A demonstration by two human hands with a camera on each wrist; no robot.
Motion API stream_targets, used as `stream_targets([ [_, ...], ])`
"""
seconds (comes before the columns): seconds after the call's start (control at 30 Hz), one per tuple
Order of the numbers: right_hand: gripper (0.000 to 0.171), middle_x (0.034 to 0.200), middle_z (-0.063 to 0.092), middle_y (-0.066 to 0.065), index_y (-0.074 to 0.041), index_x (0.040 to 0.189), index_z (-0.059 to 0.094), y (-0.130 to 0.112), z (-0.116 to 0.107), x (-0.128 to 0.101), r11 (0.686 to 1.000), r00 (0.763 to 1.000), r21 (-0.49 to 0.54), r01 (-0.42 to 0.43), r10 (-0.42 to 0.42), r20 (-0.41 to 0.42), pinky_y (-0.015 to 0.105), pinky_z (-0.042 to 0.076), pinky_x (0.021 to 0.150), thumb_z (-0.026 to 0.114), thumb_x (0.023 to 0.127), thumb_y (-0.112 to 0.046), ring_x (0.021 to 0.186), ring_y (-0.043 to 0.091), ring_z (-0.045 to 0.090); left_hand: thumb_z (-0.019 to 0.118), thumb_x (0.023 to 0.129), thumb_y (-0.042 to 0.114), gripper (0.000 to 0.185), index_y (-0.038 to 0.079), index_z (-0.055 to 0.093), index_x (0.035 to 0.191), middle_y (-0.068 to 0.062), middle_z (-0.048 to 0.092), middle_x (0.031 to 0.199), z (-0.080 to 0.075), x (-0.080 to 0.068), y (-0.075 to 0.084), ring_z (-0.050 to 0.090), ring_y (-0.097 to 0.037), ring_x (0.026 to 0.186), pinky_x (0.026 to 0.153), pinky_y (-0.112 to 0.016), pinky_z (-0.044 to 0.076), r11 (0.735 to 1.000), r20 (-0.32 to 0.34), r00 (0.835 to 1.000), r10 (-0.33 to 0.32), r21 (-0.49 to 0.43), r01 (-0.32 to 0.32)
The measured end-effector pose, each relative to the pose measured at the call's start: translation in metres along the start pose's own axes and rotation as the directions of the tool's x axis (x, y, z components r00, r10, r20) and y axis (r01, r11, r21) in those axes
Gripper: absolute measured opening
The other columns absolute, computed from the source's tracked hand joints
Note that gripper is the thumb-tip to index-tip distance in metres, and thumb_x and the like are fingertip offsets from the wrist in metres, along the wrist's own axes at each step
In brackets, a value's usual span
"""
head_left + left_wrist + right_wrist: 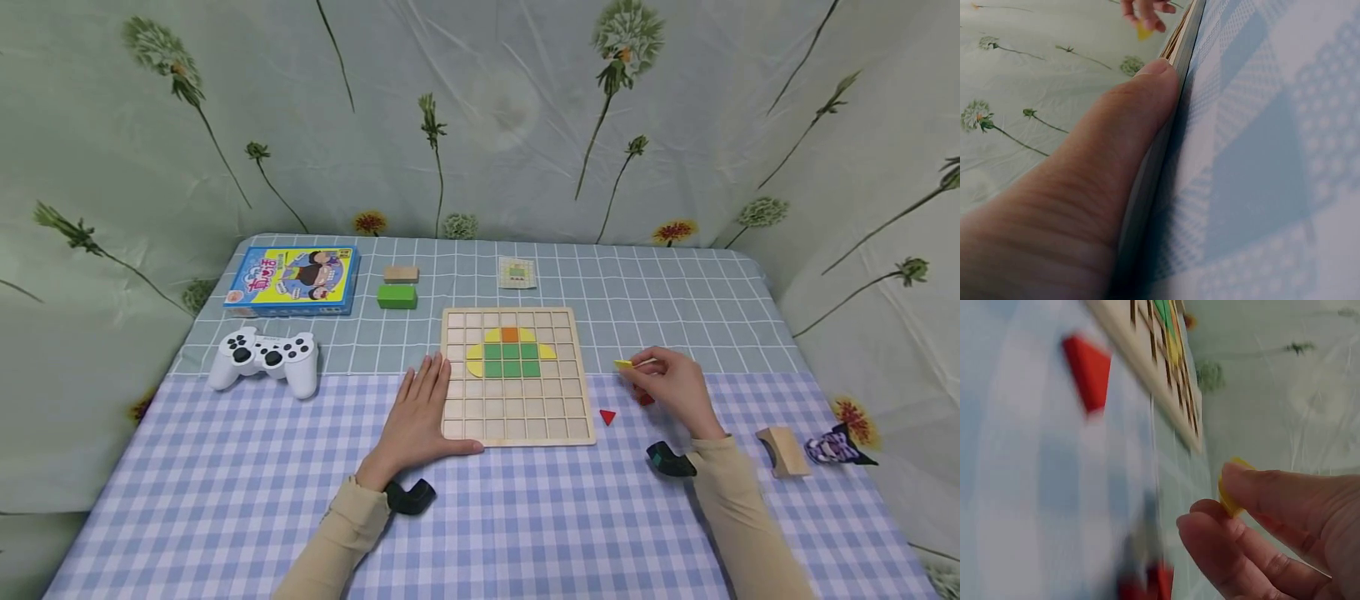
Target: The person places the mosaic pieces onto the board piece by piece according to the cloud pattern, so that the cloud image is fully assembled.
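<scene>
Hands first: your left hand (417, 414) lies flat with straight fingers on the bench (225, 467), pressed against the left edge and near corner of the board (517, 421). In the left wrist view the thumb (1129, 119) sits right along that edge. Your right hand (671, 385) is off to the right of the board, its grip closed on a yellow piece (624, 364), pinched between thumb and fingertips and held just above the cloth. The right wrist view shows the yellow tile (1230, 490) mostly covered by the fingers.

On the board there's already a picture going: an orange tile (509, 335) on top, green squares (512, 360) in the middle, yellow curved bits (476, 360) on the sides. A red triangle (607, 416) lies just off the board's right edge, and another red piece (644, 399) sits half hidden under your right hand.

Tips, just my read: keep that left hand planted so the board doesn't skate when you drop the tile in. Pinch the yellow piece by its edges, so its shape stays visible and you can turn it to match the cell. Check the card (517, 272) behind the board before committing. Lower the piece flat, not corner first, or it will jam on the grid ribs.
</scene>
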State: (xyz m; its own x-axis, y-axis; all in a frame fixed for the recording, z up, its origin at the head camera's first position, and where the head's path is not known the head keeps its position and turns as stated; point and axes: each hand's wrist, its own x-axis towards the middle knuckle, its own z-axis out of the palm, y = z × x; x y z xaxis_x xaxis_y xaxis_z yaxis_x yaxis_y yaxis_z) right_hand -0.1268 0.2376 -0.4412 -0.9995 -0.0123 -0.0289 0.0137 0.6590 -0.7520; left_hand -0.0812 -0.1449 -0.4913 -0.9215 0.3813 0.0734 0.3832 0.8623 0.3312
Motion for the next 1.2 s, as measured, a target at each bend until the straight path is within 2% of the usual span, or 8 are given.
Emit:
stream_targets([
  [0.13,0.021,0.076,0.069,0.009,-0.001,0.095,0.069,-0.018,0.017,0.007,0.996,0.995,-0.019,0.082,-0.081,0.054,0.027,0.047,0.044,0.076,0.082,-0.016,0.054,0.02,0.061,0.052,0.066,0.085,0.129,0.001,0.006,0.151,-0.014,0.002,0.157,-0.001,0.0,0.0,-0.003,-0.026,0.143,0.114,-0.041,-0.004,1.0,0.008,1.0,-0.003,0.001,0.003],
  [0.3,0.016,0.08,0.067,0.003,-0.004,0.097,0.073,-0.036,0.037,0.015,0.978,0.973,-0.039,0.207,-0.202,0.111,0.024,0.039,0.044,0.073,0.085,-0.014,0.055,0.015,0.05,0.052,0.065,0.085,0.129,0.002,0.004,0.152,-0.013,0.0,0.158,0.0,0.001,0.0,-0.005,-0.025,0.143,0.114,-0.039,-0.006,1.0,0.023,1.0,-0.011,0.003,0.011],
  [0.4,0.016,0.082,0.067,0.003,-0.005,0.1,0.074,-0.043,0.047,0.019,0.972,0.963,-0.032,0.233,-0.227,0.143,0.024,0.036,0.044,0.071,0.087,-0.013,0.055,0.014,0.047,0.052,0.065,0.086,0.129,0.002,0.004,0.152,-0.013,-0.001,0.158,0.0,0.0,0.0,-0.006,-0.024,0.143,0.114,-0.039,-0.006,1.0,0.027,1.0,-0.012,0.007,0.012],
  [0.53,0.015,0.082,0.068,0.003,-0.005,0.097,0.076,-0.05,0.056,0.022,0.969,0.957,-0.034,0.246,-0.237,0.17,0.025,0.038,0.046,0.073,0.085,-0.014,0.056,0.013,0.048,0.052,0.065,0.086,0.129,0.002,0.004,0.152,-0.012,-0.001,0.158,0.0,0.0,0.0,-0.006,-0.024,0.143,0.114,-0.039,-0.006,1.0,0.026,1.0,-0.01,0.008,0.01],
  [0.67,0.015,0.081,0.069,0.002,-0.006,0.093,0.077,-0.054,0.061,0.026,0.976,0.96,-0.048,0.21,-0.197,0.197,0.025,0.04,0.05,0.076,0.082,-0.017,0.059,0.014,0.05,0.053,0.065,0.085,0.13,0.002,0.005,0.152,-0.013,0.0,0.158,0.0,0.0,0.0,-0.005,-0.025,0.143,0.114,-0.039,-0.005,1.0,0.018,1.0,-0.009,0.003,0.009],
  [0.8,0.016,0.082,0.068,0.001,-0.007,0.091,0.077,-0.058,0.063,0.03,0.99,0.965,-0.044,0.137,-0.124,0.229,0.027,0.041,0.056,0.077,0.081,-0.019,0.065,0.017,0.05,0.052,0.065,0.086,0.13,0.002,0.004,0.152,-0.013,0.0,0.158,0.0,-0.001,-0.001,-0.005,-0.025,0.143,0.114,-0.04,-0.005,1.0,0.018,1.0,-0.012,0.006,0.012],
  [0.93,0.015,0.079,0.067,0.0,-0.007,0.09,0.077,-0.061,0.065,0.033,0.995,0.969,-0.043,0.089,-0.076,0.233,0.029,0.042,0.06,0.078,0.08,-0.019,0.07,0.018,0.052,0.053,0.065,0.085,0.13,0.001,0.005,0.152,-0.013,0.0,0.158,0.0,-0.001,-0.001,-0.005,-0.025,0.143,0.114,-0.039,-0.006,1.0,0.016,1.0,-0.009,0.008,0.009],
  [1.2,0.014,0.071,0.061,-0.001,-0.008,0.086,0.073,-0.065,0.064,0.034,0.992,0.974,-0.094,0.081,-0.059,0.217,0.03,0.038,0.058,0.078,0.079,-0.019,0.068,0.019,0.05,0.054,0.065,0.085,0.129,0.0,0.007,0.151,-0.014,0.002,0.157,0.0,-0.001,-0.001,-0.002,-0.026,0.143,0.114,-0.041,-0.003,1.0,-0.007,1.0,0.007,0.002,-0.007],
])
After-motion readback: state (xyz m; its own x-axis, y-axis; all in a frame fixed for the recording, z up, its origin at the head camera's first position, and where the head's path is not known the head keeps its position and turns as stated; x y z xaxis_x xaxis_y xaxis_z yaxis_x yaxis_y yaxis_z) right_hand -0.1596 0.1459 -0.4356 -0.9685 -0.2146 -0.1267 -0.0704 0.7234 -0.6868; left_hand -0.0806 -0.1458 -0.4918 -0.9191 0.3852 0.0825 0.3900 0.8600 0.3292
